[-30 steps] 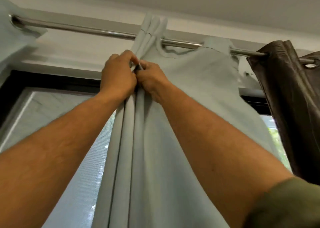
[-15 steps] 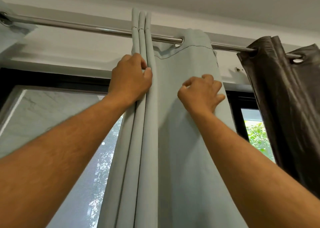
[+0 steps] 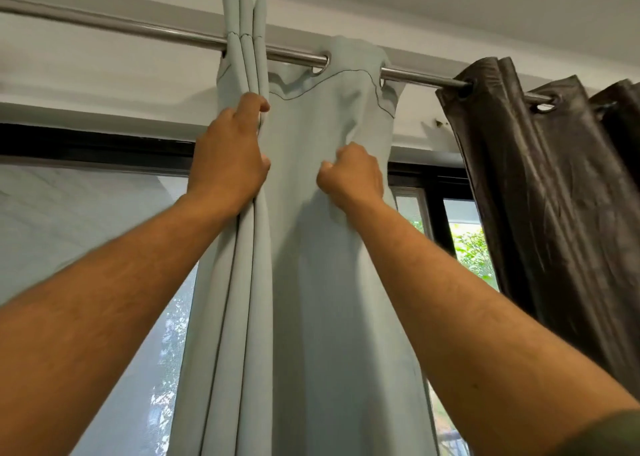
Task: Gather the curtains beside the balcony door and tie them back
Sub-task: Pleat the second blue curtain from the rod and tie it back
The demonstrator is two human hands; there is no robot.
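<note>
Head view: pale curtain point(image 3: 322, 247), left folds bunched

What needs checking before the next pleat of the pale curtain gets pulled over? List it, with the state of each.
1. Left hand grips the gathered pleats: ok, fingers curl round the bundle.
2. Right hand has hold of the flat panel: ok, cloth bunches in its fist.
3. Grommets of the flat part sit on the rod: ok, two rings show threaded.
4. Rod free to the bundle's right for sliding: ok, bare metal shows between bundle and ring.
5. Dark curtain stays apart from the pale one: ok, a gap shows on the rod.
6. Tie-back within reach: cannot tell, none in view.
</note>
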